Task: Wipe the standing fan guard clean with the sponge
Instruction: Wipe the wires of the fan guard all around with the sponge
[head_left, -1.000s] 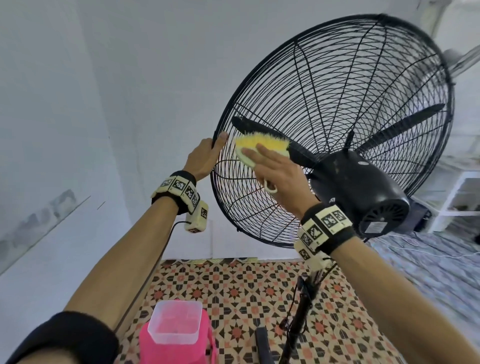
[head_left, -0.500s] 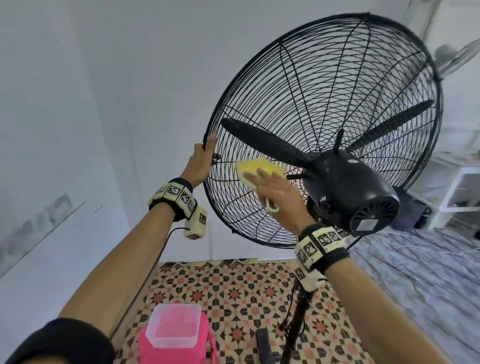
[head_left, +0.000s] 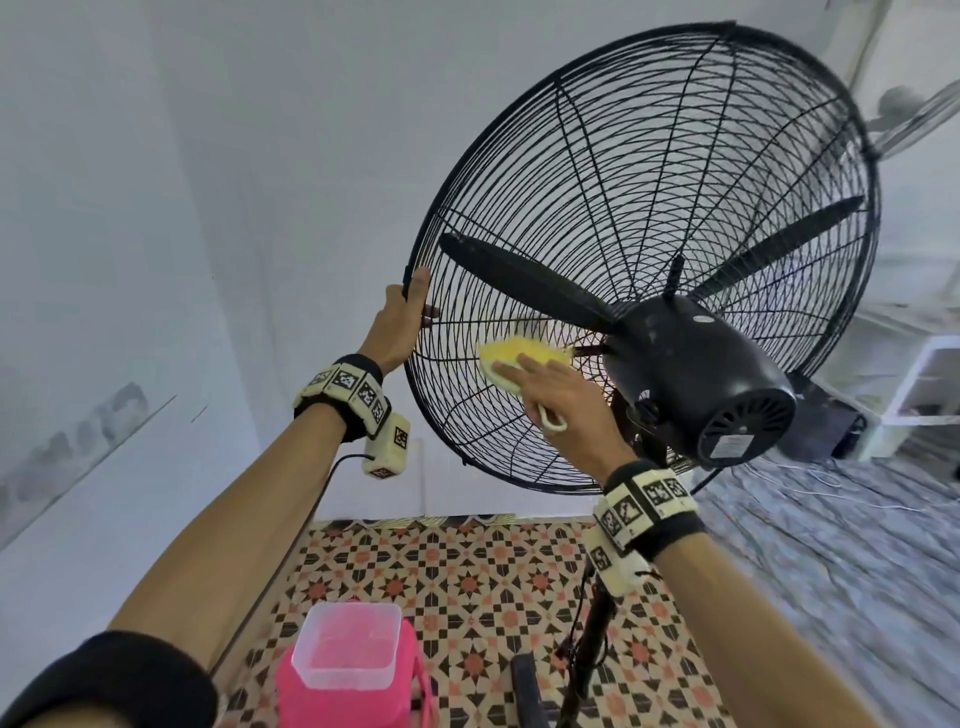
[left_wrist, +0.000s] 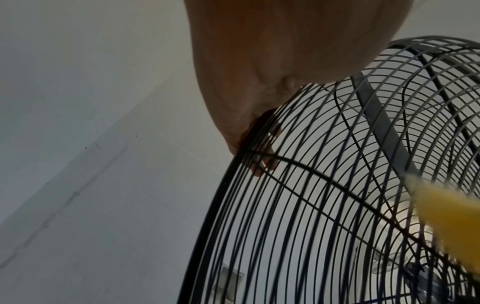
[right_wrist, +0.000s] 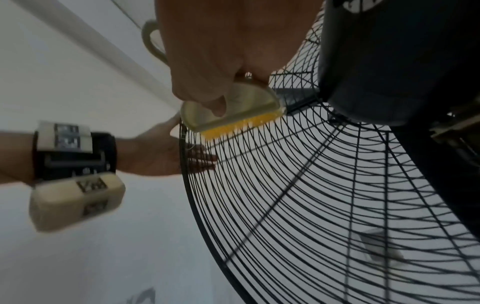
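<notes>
We record the black round wire fan guard (head_left: 649, 171) filling the upper right of the head view, tilted, with the black motor housing (head_left: 696, 374) at centre right. The left hand (head_left: 397, 325) grasps the guard's outer rim at centre left of the frame, fingers curled over the rim wire, as the left wrist view confirms (left_wrist: 249, 98). The right hand (head_left: 561, 400) holds the yellow bristled scrubbing sponge with a pale plastic back (head_left: 511, 358), fingers laid across its back and thumb round its edge; the right wrist view (right_wrist: 231, 115) shows the bristles touching the wires. The sponge sits on the rear face of the guard, between the rim-holding left hand and the motor housing, just below a black fan blade (head_left: 519, 286) that lies inside the cage. Its long axis runs roughly along a spoke, rim to hub. In our judgement, wiping is under way, and the next stroke depends on keeping the sponge flat against the wires while the left hand steadies the rim. A pink stool carrying a clear plastic tub (head_left: 345, 644) stands at lower left on the patterned tile floor (head_left: 493, 582).
</notes>
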